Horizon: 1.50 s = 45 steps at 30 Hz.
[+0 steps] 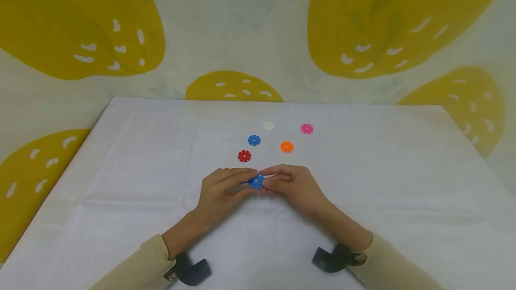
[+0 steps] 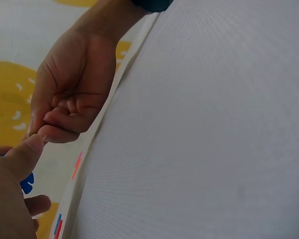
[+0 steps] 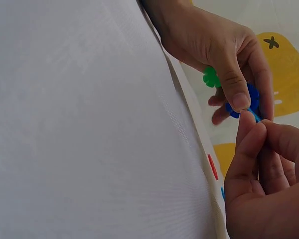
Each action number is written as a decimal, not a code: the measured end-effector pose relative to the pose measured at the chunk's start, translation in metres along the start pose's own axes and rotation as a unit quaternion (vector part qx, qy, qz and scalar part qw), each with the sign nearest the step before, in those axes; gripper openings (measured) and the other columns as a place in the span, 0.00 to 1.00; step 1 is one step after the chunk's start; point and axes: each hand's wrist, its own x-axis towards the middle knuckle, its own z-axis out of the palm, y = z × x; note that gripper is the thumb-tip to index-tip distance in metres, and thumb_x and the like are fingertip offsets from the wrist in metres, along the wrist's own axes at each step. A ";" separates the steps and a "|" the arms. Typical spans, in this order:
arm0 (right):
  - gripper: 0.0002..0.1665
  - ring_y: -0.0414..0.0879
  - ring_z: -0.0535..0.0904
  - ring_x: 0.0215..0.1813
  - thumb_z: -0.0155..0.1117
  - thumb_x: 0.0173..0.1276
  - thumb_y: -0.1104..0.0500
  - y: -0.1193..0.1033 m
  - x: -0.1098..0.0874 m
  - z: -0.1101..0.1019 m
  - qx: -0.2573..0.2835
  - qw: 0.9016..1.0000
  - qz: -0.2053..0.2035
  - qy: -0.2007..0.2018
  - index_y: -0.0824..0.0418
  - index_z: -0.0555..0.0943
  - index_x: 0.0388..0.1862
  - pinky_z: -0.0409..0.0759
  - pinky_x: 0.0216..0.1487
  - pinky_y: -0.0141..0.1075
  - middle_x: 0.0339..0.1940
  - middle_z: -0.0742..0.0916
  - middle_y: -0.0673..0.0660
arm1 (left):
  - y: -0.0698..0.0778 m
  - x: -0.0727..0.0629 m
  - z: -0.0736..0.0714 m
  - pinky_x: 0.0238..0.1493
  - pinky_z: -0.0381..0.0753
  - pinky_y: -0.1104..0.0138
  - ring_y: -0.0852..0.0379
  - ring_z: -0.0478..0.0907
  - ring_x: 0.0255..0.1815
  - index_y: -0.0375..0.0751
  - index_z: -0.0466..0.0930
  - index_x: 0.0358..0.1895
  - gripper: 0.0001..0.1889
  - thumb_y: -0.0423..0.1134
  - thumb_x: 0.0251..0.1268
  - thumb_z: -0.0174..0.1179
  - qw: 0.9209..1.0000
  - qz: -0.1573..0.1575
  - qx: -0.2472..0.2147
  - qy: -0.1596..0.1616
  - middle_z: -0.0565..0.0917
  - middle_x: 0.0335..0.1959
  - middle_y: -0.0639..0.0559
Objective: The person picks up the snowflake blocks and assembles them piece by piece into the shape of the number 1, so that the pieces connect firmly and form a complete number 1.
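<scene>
In the head view, both hands meet over the front middle of the white table. The left hand (image 1: 219, 191) holds a dark blue notched disc (image 3: 253, 97) between thumb and fingers. The right hand (image 1: 296, 187) pinches a lighter blue notched disc (image 1: 256, 181), whose edge meets the dark blue one. Whether their slots are interlocked is hidden by the fingertips. A green notched disc (image 3: 211, 77) shows beside the left hand's palm in the right wrist view; how it is held or joined cannot be told.
Beyond the hands, loose notched discs lie flat on the table (image 1: 121, 155): red (image 1: 244, 156), blue (image 1: 254, 140), white (image 1: 268, 126), orange (image 1: 287, 147) and pink (image 1: 307, 129). A yellow-patterned cloth (image 1: 238, 35) hangs behind the table's far edge.
</scene>
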 end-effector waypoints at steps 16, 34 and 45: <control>0.14 0.44 0.84 0.44 0.67 0.65 0.55 -0.014 0.016 -0.038 -0.108 0.988 -0.074 0.082 0.57 0.84 0.49 0.81 0.44 0.39 0.41 0.87 0.48 | -0.002 0.000 0.002 0.43 0.78 0.71 0.57 0.83 0.45 0.36 0.86 0.46 0.22 0.32 0.41 0.77 0.997 -0.053 -0.048 -0.017 0.86 0.44 0.50; 0.16 0.48 0.78 0.44 0.70 0.62 0.55 -0.002 0.048 -0.068 -0.192 0.972 -0.039 0.133 0.53 0.84 0.50 0.78 0.43 0.39 0.43 0.85 0.52 | -0.001 -0.002 0.003 0.49 0.78 0.64 0.54 0.83 0.47 0.33 0.85 0.46 0.21 0.28 0.43 0.75 0.991 -0.061 -0.111 -0.034 0.86 0.44 0.47; 0.21 0.50 0.72 0.34 0.71 0.60 0.52 0.006 0.057 -0.056 -0.270 0.944 -0.005 0.189 0.48 0.81 0.53 0.72 0.31 0.38 0.34 0.79 0.52 | 0.001 0.001 0.001 0.49 0.79 0.64 0.54 0.83 0.46 0.33 0.85 0.46 0.19 0.28 0.45 0.74 0.989 -0.075 -0.122 -0.039 0.86 0.43 0.47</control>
